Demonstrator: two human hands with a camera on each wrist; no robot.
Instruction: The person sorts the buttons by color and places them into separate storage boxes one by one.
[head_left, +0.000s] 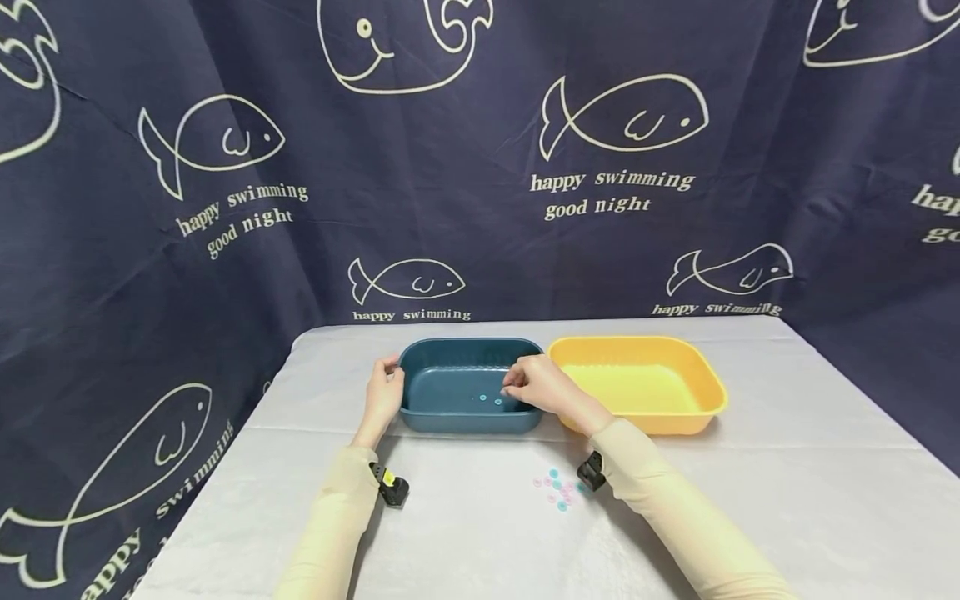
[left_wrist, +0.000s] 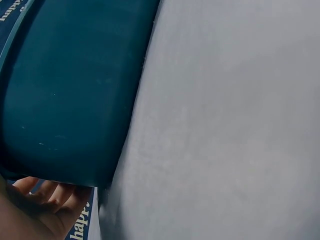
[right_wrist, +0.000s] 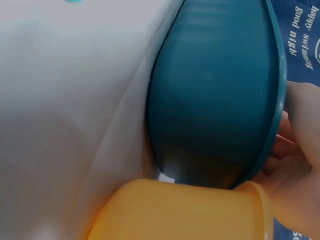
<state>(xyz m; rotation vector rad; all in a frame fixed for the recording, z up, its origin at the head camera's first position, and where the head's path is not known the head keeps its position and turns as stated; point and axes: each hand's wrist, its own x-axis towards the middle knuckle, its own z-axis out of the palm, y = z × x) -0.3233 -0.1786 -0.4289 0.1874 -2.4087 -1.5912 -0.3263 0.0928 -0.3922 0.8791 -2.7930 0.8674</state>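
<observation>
A dark blue plastic bin stands on the table. My left hand holds it at its left end; in the left wrist view that hand's fingers lie against the end wall. My right hand reaches over the bin's right end, fingers bent and fingertips inside, above the floor. Whether anything is between those fingertips is too small to tell, and the bin's wall hides them in the right wrist view. Two small blue discs, like buttons, lie on the bin floor. Several pink and blue buttons lie loose in front, near my right wrist.
A yellow bin stands close against the blue bin's right side, under my right forearm. A pale cloth covers the table. Behind hangs a navy curtain with fish drawings and lettering. Each wrist wears a black camera.
</observation>
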